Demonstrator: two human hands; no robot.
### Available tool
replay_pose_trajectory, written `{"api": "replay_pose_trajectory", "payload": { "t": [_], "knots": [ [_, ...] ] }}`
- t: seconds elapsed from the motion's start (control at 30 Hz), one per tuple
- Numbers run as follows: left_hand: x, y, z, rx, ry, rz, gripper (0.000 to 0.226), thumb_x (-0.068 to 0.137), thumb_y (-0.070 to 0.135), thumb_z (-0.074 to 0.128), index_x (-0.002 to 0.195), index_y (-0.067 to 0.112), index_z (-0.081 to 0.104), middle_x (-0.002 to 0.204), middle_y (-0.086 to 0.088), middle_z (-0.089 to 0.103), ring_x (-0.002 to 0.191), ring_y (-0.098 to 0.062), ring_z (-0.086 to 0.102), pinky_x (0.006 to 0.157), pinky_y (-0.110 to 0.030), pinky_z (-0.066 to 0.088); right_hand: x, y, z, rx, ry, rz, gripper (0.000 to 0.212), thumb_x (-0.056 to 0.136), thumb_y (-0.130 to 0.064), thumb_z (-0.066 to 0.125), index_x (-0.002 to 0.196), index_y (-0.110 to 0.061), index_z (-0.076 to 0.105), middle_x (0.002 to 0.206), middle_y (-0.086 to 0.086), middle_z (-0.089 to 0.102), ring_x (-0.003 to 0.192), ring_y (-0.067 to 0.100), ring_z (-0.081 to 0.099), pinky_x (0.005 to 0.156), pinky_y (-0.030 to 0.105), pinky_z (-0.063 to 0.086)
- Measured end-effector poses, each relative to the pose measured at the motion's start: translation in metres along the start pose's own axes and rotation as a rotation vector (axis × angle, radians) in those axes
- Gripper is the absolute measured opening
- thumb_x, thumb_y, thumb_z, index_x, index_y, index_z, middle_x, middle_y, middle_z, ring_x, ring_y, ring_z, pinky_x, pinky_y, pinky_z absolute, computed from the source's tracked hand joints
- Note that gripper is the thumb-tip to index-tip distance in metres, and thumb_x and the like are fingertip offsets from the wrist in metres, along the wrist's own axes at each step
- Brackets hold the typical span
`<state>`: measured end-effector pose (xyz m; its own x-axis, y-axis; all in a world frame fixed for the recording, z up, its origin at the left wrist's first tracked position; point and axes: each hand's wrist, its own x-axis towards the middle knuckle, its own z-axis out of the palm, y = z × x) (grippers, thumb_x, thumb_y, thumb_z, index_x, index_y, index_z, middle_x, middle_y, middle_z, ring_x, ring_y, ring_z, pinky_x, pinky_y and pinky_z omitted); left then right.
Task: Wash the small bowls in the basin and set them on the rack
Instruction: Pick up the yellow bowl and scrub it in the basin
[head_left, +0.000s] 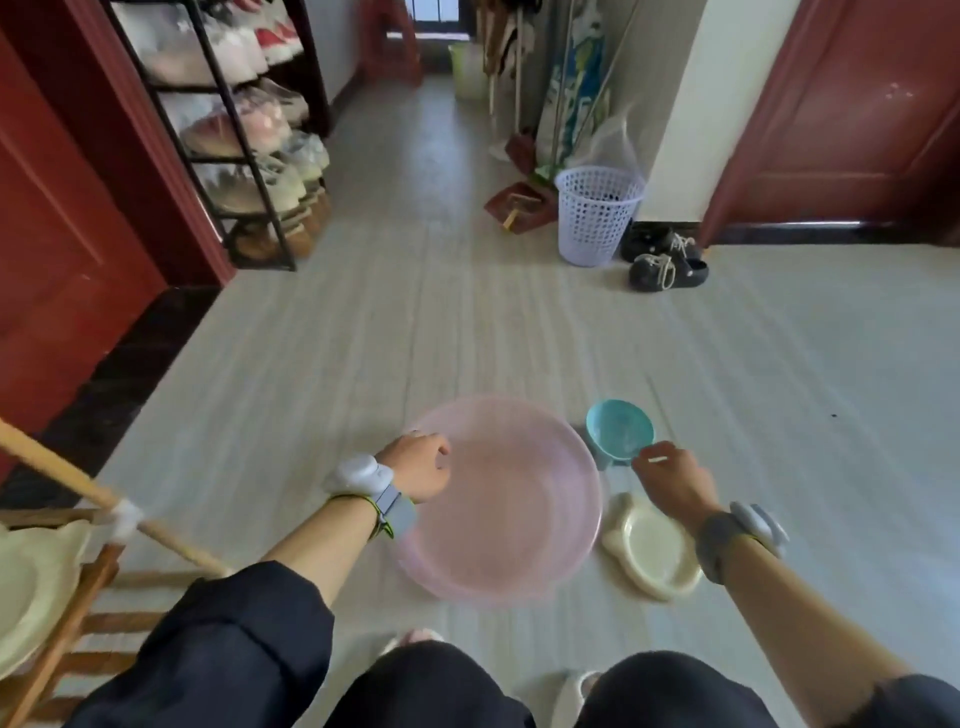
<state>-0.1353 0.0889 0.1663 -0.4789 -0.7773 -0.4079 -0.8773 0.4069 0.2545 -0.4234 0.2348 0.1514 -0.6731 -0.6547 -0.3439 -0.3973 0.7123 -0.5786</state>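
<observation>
Your left hand (418, 467) sits on the left rim of the pink basin (519, 535), which stands on the floor in front of your knees, and its fingers curl over that rim and grip it. Your right hand (670, 480) reaches past the basin's right side to the blue bowl (618, 428), which stands just beside the basin's far right edge. Its curled fingers meet the bowl's near rim, but the blur is too strong for me to tell whether they actually hold it. A cream cat-shaped bowl (652, 553) lies on the floor under your right wrist, touching or nearly touching the basin. Another cream bowl (31, 587) rests on the wooden rack (98, 577) at your far left. A lavender mesh basket (597, 215) and black shoes (667, 267) stand well beyond.
</observation>
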Motion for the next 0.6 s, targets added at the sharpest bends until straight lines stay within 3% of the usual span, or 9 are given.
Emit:
{"api": "replay_pose_trajectory", "payload": {
  "t": [0.17,0.27,0.37,0.43,0.5,0.6],
  "knots": [
    [0.028,-0.002,0.075,0.088,-0.132,0.033,0.038,0.095,0.037,0.045,0.133,0.032,0.052,0.141,0.003,0.048,0.122,-0.026,0.053,0.096,-0.033,0.044,0.024,0.084,0.053,-0.117,-0.133,0.287,0.044,0.092,-0.036,0.055,0.124,-0.007,0.061,0.119,0.011,0.066,0.106,0.034,0.064,0.09,0.037,0.052],
    [0.036,-0.003,0.112,0.128,-0.209,0.059,0.036,0.096,0.039,0.043,0.13,0.033,0.053,0.138,0.003,0.051,0.119,-0.026,0.055,0.093,-0.033,0.044,0.024,0.115,0.082,-0.003,-0.152,0.46,0.053,0.089,-0.033,0.056,0.131,-0.002,0.047,0.119,0.015,0.061,0.103,0.035,0.062,0.088,0.041,0.055],
    [0.043,-0.005,0.129,0.156,-0.284,0.063,0.034,0.096,0.039,0.043,0.126,0.032,0.056,0.132,0.004,0.056,0.116,-0.024,0.057,0.087,-0.031,0.043,0.03,0.143,0.103,0.128,-0.1,0.595,0.06,0.079,-0.035,0.055,0.128,-0.001,0.049,0.114,0.015,0.061,0.087,0.032,0.064,0.08,0.045,0.06],
    [0.048,-0.004,0.136,0.116,-0.377,0.053,0.032,0.095,0.037,0.043,0.122,0.031,0.06,0.127,0.007,0.061,0.112,-0.022,0.059,0.083,-0.028,0.044,0.039,0.162,0.115,0.266,-0.055,0.669,0.056,0.084,-0.035,0.055,0.128,-0.001,0.049,0.114,0.014,0.061,0.079,0.031,0.064,0.07,0.044,0.062],
    [0.049,-0.001,0.143,0.092,-0.479,0.058,0.03,0.094,0.034,0.045,0.116,0.028,0.065,0.121,0.009,0.065,0.112,-0.02,0.059,0.09,-0.028,0.046,0.041,0.167,0.122,0.397,-0.03,0.736,0.05,0.091,-0.035,0.053,0.128,-0.003,0.047,0.119,0.013,0.058,0.088,0.031,0.065,0.063,0.037,0.059],
    [0.05,0.004,0.156,0.08,-0.567,0.056,0.028,0.089,0.03,0.048,0.102,0.025,0.073,0.108,0.01,0.071,0.106,-0.019,0.063,0.092,-0.029,0.05,0.047,0.172,0.129,0.544,-0.065,0.785,0.022,0.101,-0.029,0.045,0.117,-0.013,0.046,0.117,0.011,0.055,0.091,0.029,0.063,0.071,0.04,0.057]
  ]
}}
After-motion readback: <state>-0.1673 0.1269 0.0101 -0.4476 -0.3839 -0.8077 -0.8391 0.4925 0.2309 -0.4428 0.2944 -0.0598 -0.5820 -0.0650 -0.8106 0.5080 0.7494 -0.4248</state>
